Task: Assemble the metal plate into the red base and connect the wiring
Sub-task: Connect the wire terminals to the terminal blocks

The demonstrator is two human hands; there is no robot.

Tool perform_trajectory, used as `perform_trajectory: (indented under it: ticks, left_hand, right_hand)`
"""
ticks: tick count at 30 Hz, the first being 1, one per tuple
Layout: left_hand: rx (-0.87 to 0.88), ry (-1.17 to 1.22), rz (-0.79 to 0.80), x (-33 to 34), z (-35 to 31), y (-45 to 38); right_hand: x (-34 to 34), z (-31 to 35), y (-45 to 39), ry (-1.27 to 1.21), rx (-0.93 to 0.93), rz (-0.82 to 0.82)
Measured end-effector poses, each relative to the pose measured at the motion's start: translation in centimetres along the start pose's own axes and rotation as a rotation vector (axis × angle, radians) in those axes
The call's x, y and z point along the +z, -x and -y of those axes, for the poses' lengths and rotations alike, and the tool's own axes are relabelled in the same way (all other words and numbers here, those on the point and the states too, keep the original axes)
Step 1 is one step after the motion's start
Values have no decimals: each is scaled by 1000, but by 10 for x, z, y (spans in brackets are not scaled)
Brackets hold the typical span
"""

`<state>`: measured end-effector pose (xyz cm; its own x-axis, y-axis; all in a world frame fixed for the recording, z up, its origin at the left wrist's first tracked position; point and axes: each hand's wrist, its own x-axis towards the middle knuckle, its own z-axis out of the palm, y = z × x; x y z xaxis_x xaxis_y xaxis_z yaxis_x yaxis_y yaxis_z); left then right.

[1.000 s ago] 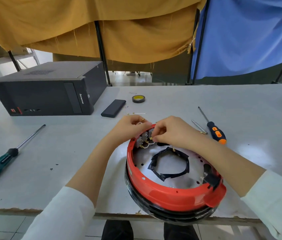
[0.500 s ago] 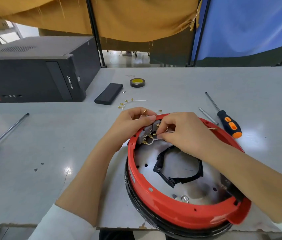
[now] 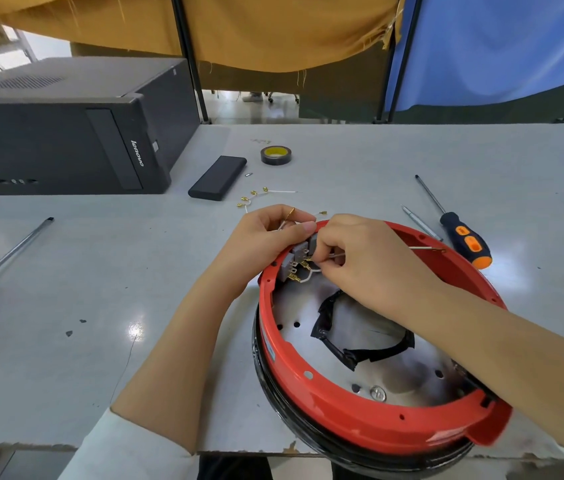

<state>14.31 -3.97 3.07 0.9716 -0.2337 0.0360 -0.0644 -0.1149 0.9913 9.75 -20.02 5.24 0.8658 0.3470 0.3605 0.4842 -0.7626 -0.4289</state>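
Meanwhile, the right hand (image 3: 363, 261) had brought its pinched white wire (image 3: 337, 255) onto the grey switch block (image 3: 296, 259), which the left hand (image 3: 263, 244) gripped at the far rim of the red base (image 3: 360, 415), so wiring was under way.

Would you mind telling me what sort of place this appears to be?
Probably a makeshift repair workshop: a grey worktable with an orange-handled screwdriver, a roll of black tape, a black desktop computer tower, and cloth-draped partitions behind.

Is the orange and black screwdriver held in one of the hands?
No, the orange and black screwdriver lies on the table beyond the red base, and neither hand touches it.
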Motion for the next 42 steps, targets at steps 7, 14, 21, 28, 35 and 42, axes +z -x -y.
perform_trajectory:
  ticks: [7, 14, 21, 28, 35, 42]
  left_hand:
    - [-7, 15, -3, 0, 1, 0]
    - [-12, 33, -2, 0, 1, 0]
    - [-17, 60, -1, 2, -1, 2]
    - [-42, 109, 36, 4, -4, 4]
    - [-12, 32, 6, 4, -6, 6]
    - [257, -97, -110, 2, -14, 13]
  right_hand:
    - [-2, 1, 2, -25, 57, 26]
    - [-2, 4, 1, -216, 221, 30]
    - [1, 2, -3, -387, 321, -18]
    - [7, 1, -4, -371, 269, -77]
    - [5, -1, -7, -334, 252, -37]
    - [-6, -5, -7, -451, 206, -204]
